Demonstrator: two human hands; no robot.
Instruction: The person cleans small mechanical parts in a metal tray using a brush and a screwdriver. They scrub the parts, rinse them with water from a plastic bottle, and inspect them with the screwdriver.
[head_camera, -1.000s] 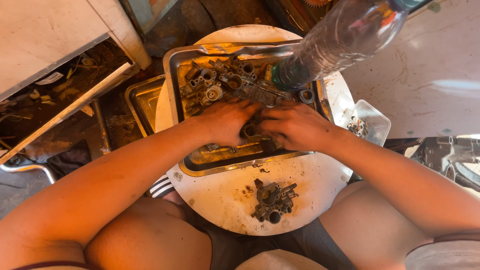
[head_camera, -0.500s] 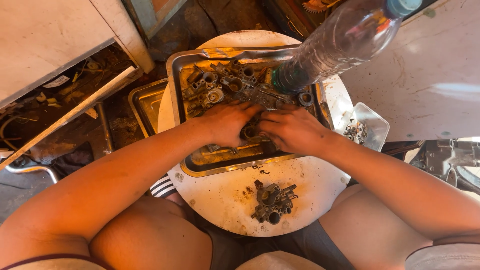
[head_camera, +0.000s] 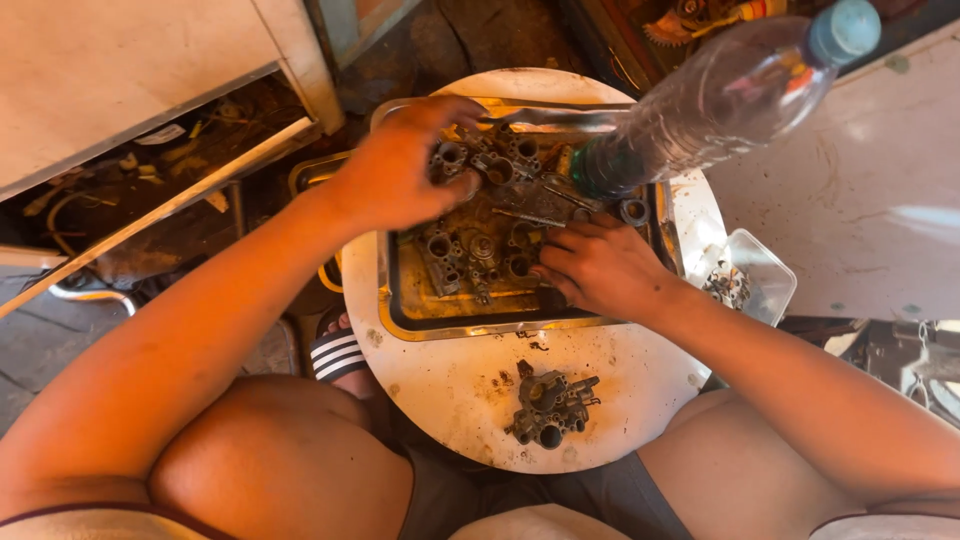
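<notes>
Head view, the only one I have: my left hand has just broken away from the huddle at the centre of the metal tray and swung up to about eleven o'clock, where its fingers now curl over the cluster of grey carburetor bodies at the tray's far edge; I see the fingertips touching that casting, but whether they have actually clamped it or merely rest on it I cannot tell. My right hand has stayed low, at about three o'clock of the tray, fingers bent down onto the smaller parts lying in the oily yellow film of the tray floor, pressing rather than lifting as far as I can judge; a firm pinch is not visible. A second ago both hands were knuckle to knuckle over one piece, so to me the split reads as sorting, one hand fetching a fresh body while the other steadies what is left. The clear plastic bottle leans across the tray at one o'clock, a finished-looking carburetor sits alone at six on the white round table, and a small plastic tub of bits waits at three
</notes>
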